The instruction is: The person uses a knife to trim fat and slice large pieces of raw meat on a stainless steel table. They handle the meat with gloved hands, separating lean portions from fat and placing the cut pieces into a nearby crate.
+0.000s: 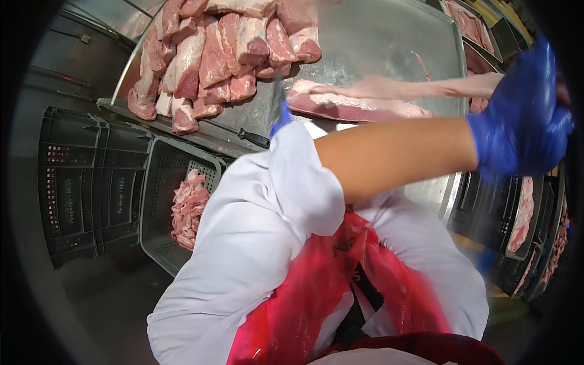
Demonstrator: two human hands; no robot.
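Note:
My left arm crosses to the right, its bare forearm ending in a blue-gloved left hand (517, 115). That hand is closed on the end of a long pale strip of meat trim (426, 89), which stretches left, low over a slab of pork loin (359, 108) on the metal table (377, 42). Only a bit of blue glove shows of my right hand (280, 120), left of the slab and behind my left sleeve. Its fingers are hidden. A faint, thin grey blur rises beside it, too smeared to name.
Several pork pieces (213, 55) are piled at the table's far left. A black-handled sharpening steel (252, 139) lies near its edge. Below left stands a grey crate (159, 201) with meat trimmings (190, 210), beside stacked dark crates (91, 188). Trays with meat (522, 219) line the right.

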